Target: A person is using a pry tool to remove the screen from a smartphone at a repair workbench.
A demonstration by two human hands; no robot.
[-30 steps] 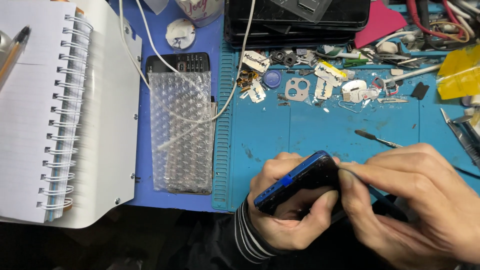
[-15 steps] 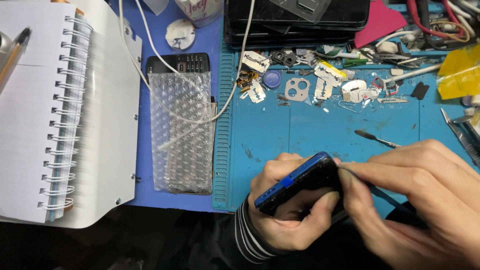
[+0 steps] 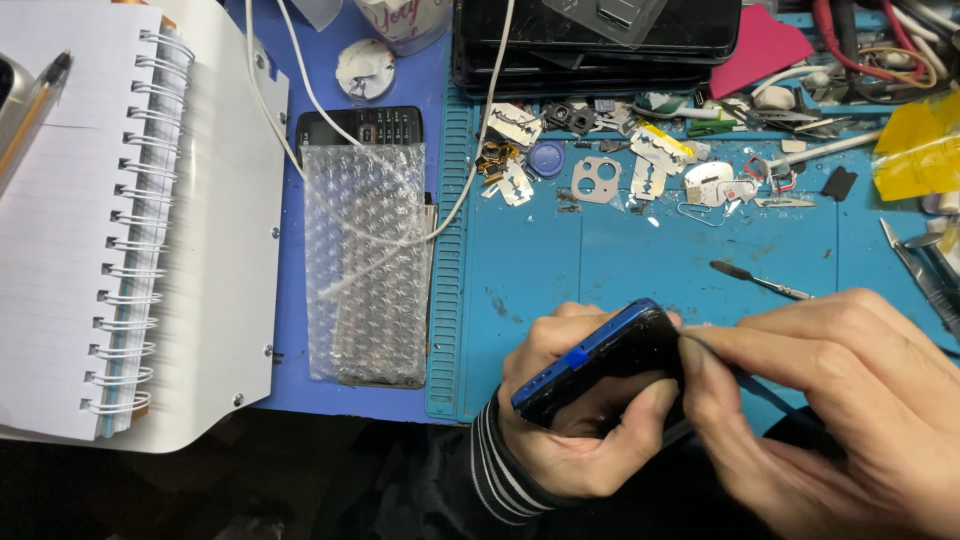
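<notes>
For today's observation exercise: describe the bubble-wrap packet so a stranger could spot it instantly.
Start at the open spiral notebook on the left. Just right of it, before the teal work mat, the bubble-wrap packet lies over a black keypad phone. It alone is clear and bubbled, with a white cable crossing it.

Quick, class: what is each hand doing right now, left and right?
Left hand: closed around a blue phone, held on edge.
Right hand: fingers pinched on a thin dark tool pressed at the phone's end.
</notes>
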